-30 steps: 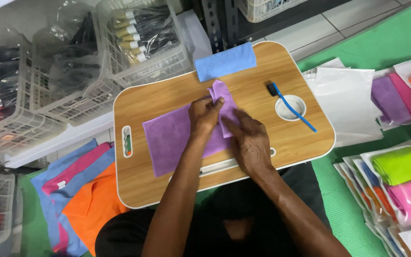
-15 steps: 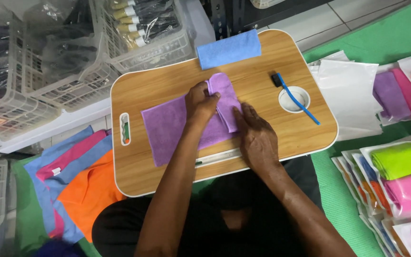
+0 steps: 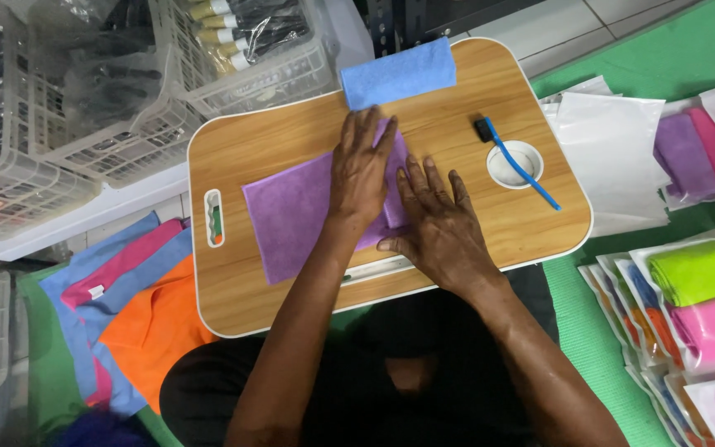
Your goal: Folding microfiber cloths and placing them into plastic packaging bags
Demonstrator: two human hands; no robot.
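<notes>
Your left hand (image 3: 362, 170) and right hand (image 3: 434, 222), pinching the fold a moment ago, now lie open-palmed, gripping nothing, flattening the soft purple microfibre cloth (image 3: 295, 215) at centre frame.

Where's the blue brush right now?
In the head view, the blue brush lies across the small white bowl on the wooden lap table's right part, right of the right hand.
</notes>
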